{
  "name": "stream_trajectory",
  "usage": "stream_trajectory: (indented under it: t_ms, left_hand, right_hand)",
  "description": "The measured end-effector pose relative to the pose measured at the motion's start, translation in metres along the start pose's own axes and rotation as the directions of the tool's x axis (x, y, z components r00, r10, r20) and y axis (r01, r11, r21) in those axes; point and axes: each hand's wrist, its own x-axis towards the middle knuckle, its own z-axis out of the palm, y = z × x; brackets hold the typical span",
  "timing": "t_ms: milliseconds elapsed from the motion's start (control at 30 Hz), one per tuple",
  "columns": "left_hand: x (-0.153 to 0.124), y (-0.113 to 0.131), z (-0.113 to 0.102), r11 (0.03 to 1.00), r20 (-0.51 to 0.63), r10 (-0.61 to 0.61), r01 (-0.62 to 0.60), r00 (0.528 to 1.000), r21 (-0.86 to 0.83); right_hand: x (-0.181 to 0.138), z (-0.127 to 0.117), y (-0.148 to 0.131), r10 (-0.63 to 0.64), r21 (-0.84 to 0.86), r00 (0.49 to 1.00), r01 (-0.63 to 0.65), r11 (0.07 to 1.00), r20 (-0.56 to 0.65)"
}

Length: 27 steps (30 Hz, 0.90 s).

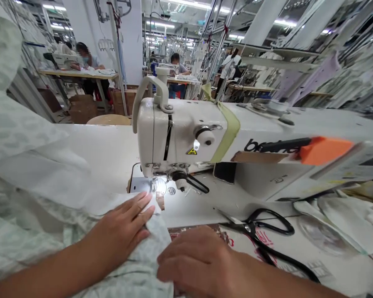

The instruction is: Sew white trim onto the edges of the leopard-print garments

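Pale green-and-white printed fabric (133, 269) covers the left side of the sewing table and runs up to the white sewing machine (186, 132). My left hand (127, 223) lies on the cloth with fingers stretched out, fingertips just short of the lit needle area (155, 186). Closer to me, my right hand (195, 260) is curled at the cloth's right edge, its fingers closed on that edge; the thumb is hidden. The cloth's front end at the presser foot is partly covered by my left fingers.
Black-handled scissors (251, 227) lie open right of my right hand. White fabric scraps (345, 219) sit at the far right. An orange piece (325, 151) and a yellow-green strip (228, 130) are on the machine. Other people work at tables behind.
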Motion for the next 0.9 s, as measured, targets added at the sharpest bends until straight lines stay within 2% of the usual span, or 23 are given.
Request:
stream_trajectory:
  t_ms: [133, 300, 433, 633, 733, 800, 900]
  left_hand:
    - [0.011, -0.005, 0.007, 0.999, -0.036, -0.028, 0.027, 0.999, -0.025]
    - [0.014, -0.015, 0.010, 0.999, -0.031, -0.036, 0.036, 0.999, -0.011]
    - [0.016, -0.016, 0.012, 0.999, -0.049, -0.049, 0.050, 0.998, 0.016]
    - [0.015, -0.012, 0.011, 0.998, -0.066, -0.061, 0.061, 0.996, 0.003]
    - [0.015, -0.018, 0.016, 0.995, -0.065, -0.086, 0.082, 0.994, -0.062]
    - [0.017, -0.024, 0.022, 0.990, -0.048, -0.104, 0.098, 0.993, -0.106]
    - [0.021, -0.017, 0.019, 0.990, -0.043, -0.124, 0.121, 0.991, -0.067]
  right_hand:
    - [-0.005, 0.012, 0.013, -0.056, -0.074, 0.998, 0.055, 0.996, -0.006]
    - [-0.009, 0.032, 0.024, -0.027, -0.075, 1.000, 0.026, 0.997, -0.009]
    - [-0.006, 0.030, 0.022, -0.002, -0.034, 0.997, -0.001, 0.999, -0.081]
    - [-0.003, 0.030, 0.021, -0.038, -0.081, 0.997, 0.033, 0.996, -0.066]
    - [-0.005, 0.033, 0.025, -0.093, -0.137, 0.994, 0.085, 0.987, -0.053]
    - [-0.009, 0.034, 0.027, -0.086, -0.153, 0.996, 0.083, 0.985, -0.015]
    - [-0.006, 0.029, 0.019, -0.088, -0.163, 0.996, 0.083, 0.983, -0.024]
